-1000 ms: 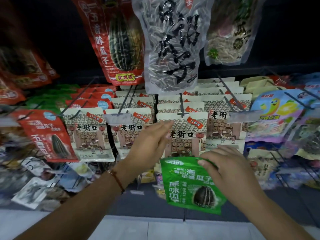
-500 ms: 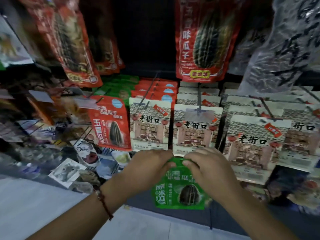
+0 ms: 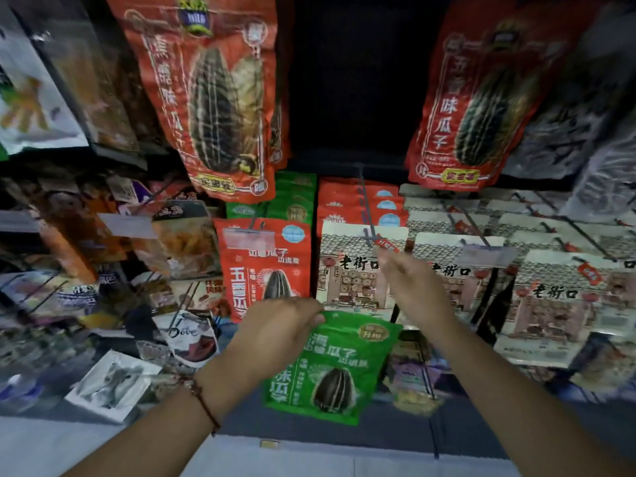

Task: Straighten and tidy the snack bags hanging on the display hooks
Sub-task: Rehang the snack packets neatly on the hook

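My left hand (image 3: 278,330) grips the top edge of a green sunflower-seed bag (image 3: 332,370), which hangs free in front of the display. My right hand (image 3: 409,287) is raised with fingers stretched toward the tip of a metal hook (image 3: 368,222) and touches the beige house-print bag (image 3: 354,270) hanging on it; it holds nothing. Behind that beige bag on the same hook sit small red bags (image 3: 361,201). Left of it hangs a small red seed bag (image 3: 265,266) with green bags (image 3: 292,197) behind.
Large red seed bags (image 3: 213,98) (image 3: 481,98) hang overhead. More beige house-print bags (image 3: 557,297) fill the hooks to the right. Mixed snack packets (image 3: 192,335) crowd the left side. A grey shelf edge (image 3: 103,442) runs along the bottom.
My view has swung left along the display. My right hand let go of the green bag and rose to the hook; my left hand took the bag's top edge.
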Tool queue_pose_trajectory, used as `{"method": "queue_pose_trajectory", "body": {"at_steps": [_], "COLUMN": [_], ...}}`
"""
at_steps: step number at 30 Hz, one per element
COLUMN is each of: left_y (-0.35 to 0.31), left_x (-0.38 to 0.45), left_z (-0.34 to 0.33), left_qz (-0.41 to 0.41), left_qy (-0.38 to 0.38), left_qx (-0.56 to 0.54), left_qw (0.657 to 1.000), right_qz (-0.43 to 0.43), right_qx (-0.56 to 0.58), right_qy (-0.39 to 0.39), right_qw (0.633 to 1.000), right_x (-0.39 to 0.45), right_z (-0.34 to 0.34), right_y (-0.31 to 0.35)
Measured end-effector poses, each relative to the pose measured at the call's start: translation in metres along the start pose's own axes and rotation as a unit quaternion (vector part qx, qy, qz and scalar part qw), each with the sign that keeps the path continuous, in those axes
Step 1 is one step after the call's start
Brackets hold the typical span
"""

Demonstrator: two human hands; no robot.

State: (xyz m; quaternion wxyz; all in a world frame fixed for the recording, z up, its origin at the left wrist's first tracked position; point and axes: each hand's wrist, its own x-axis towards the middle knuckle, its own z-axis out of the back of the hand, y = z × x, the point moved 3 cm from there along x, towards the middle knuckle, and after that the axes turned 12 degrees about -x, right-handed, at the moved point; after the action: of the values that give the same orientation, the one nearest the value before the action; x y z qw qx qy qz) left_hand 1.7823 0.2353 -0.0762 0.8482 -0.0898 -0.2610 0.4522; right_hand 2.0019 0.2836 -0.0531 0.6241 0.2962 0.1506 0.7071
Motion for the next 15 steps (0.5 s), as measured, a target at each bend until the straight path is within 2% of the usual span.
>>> {"method": "queue_pose_trajectory", "body": {"at_steps": [2, 5, 6, 8, 11, 15], "left_y": [0.008, 0.019, 0.021, 0.023, 0.023, 0.018], "left_x": [0.002, 0.005, 0.005, 0.002, -0.005, -0.012], "left_z": [0.001, 0.000, -0.002, -0.006, -0.014, -0.021], "left_qz": [-0.011, -0.012, -0.010, -0.005, 0.011, 0.022], "left_qy": [0.003, -0.002, -0.006, -0.008, -0.004, 0.000], "left_qx": [-0.005, -0.021, -0.025, -0.023, -0.022, -0.013], "left_qw": [1.000, 1.000, 1.000, 1.000, 1.000, 1.000], "right_qz": [-0.013, 0.035, 0.051, 0.070, 0.104, 0.106], "right_qx": [-0.051, -0.223, -0.249, -0.237, -0.228, -0.242], "right_qy": [-0.039, 0.002, 0.015, 0.027, -0.007, -0.039], "right_qw": [0.998, 0.974, 0.967, 0.969, 0.968, 0.964], "right_x": [0.027, 0.064, 0.074, 0.089, 0.102, 0.110], "right_z": [0.006, -0.005, -0.011, -0.019, -0.024, -0.027], "right_y": [-0.005, -0.012, -0.015, -0.021, -0.027, -0.031]}}
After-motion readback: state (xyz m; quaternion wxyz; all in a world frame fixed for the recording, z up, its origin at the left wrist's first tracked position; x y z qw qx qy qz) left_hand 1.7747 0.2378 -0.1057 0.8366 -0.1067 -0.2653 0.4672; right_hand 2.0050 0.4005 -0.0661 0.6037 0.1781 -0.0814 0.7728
